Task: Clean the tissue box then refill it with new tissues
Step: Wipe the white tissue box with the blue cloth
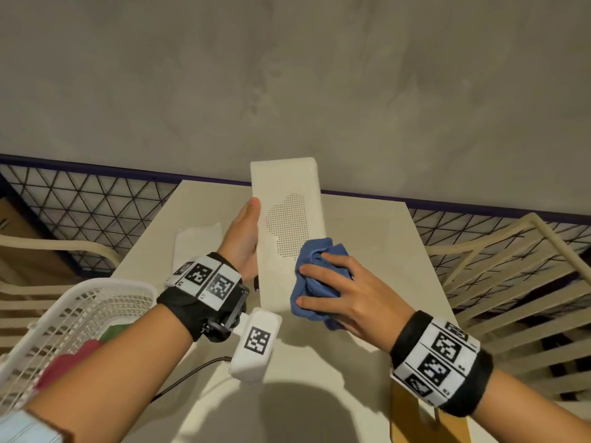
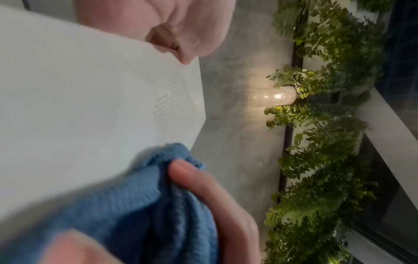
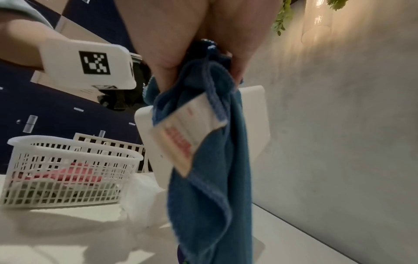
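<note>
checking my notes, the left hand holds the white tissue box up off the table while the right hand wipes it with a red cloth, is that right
Not quite: the cloth is blue, not red, as the head view shows and both wrist views confirm. The rest holds: the left hand grips the white tissue box up off the table while the right hand presses the cloth against it.

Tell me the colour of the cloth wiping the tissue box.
Blue cloth; clearest in the head view.
</note>
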The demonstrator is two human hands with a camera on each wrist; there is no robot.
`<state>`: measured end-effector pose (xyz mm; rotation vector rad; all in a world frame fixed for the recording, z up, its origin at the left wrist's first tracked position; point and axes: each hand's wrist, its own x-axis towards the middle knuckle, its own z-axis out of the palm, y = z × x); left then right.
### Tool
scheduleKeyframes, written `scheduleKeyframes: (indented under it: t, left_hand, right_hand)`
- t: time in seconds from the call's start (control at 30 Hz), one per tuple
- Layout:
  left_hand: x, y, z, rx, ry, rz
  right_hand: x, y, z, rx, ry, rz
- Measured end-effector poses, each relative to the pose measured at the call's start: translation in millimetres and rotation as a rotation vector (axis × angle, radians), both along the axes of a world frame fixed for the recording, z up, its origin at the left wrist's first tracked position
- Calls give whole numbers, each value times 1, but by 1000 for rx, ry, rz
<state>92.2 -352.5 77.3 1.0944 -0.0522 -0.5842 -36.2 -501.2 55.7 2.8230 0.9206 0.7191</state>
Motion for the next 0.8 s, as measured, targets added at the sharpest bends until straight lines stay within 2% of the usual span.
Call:
scheduleKeyframes:
  t: [0.1,0.23,0.3,0.4,0.43,0.57,0.7,0.8]
  left_hand:
    - [-5,-4,1,81,-56,49]
    - [-18,-11,6,107,-189,67]
    - [-24,-12,6,106,-255,121]
    - [-32,-16,-2,196,-306,178]
    - [-34,-17,-6,210,-308,187]
    - [-35,-12,-12,244,-362,199]
    - [-36,-11,-11,297,-424,158]
    - [-35,-8,-9,329,-430,136]
  right_hand:
    - [8,17,1,-37,25,-2]
    - [24,31,9,113,11,-54]
    - [41,23,25,203,-64,-170]
    - [65,9,47,347,-35,-497]
    - [68,12,49,351,-51,-536]
    - [65,21,43,205,-141,-255]
    - [70,17,58,351,-57,-446]
    - [71,23,48,225,-43,-322]
